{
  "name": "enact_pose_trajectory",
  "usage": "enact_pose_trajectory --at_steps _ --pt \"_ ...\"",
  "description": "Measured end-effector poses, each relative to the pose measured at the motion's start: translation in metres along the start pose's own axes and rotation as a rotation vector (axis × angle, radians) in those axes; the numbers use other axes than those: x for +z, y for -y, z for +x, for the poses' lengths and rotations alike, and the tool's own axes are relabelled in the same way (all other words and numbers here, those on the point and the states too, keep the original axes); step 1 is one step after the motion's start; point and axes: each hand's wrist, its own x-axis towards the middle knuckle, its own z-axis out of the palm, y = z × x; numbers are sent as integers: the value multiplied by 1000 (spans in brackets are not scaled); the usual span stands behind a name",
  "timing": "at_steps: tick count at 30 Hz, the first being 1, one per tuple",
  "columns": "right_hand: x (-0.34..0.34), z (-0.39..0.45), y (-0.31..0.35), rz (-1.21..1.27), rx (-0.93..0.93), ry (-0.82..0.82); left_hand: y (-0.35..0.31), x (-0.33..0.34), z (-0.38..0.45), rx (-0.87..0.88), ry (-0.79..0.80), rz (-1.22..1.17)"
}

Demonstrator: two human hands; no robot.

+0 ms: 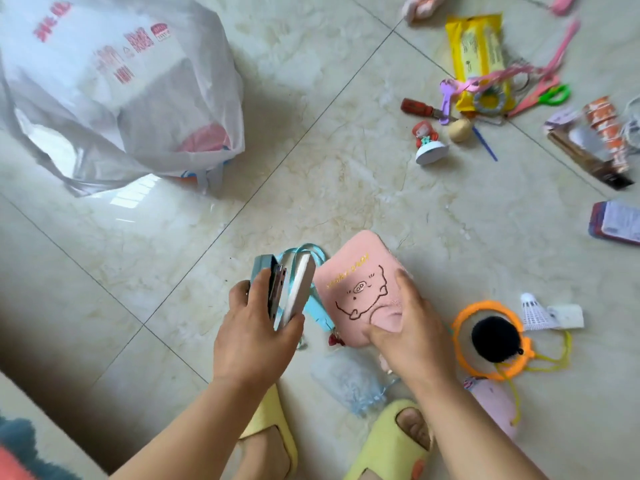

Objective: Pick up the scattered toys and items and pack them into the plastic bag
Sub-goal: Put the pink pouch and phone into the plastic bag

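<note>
— What do the hands hold, seen from the head camera?

— The left hand (254,336) is clamped on a stapler (268,285) and a flat grey slab (300,289) side by side, fingers wrapped around both, with a light blue ribbon (313,299) looping behind them. The right hand (410,327) grips a pink plush pouch (360,289) with a pig drawn on it, thumb pressed on its face near the lower edge, fingers along the right side.

— And the plastic bag?

— The white plastic bag (114,84) with red print sits on the tiled floor (311,150) at upper left, well apart from both hands. Something red shows through its wall low on the right side.

— What lies loose?

— Upper right: a yellow packet (476,50), a pink ribbon (502,76) across it, green-handled scissors (554,95), a purple spoon (447,95), a red-haired figurine (429,142) on a white base. Just right of the right hand: an orange ring (460,341) with a black pompom (495,337) inside it and a yellow cord (550,362) trailing off, then a white shuttlecock (535,311). A pale blue mesh bag (349,379) lies between the wrists, above the yellow slippers (384,441).
</note>
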Motion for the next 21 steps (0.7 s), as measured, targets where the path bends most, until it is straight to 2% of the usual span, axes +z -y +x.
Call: enact_pose_trajectory --at_steps 7,14,21 --pt "-69 -42 91 64 0 -55 -21 -113 2 -2 -51 -45" --pt "-106 -53 211 140 -44 -70 -24 -229 23 -27 -112 -92" --pt "-119 -43 287 148 -107 -103 -25 -290 48 -46 -109 -119"
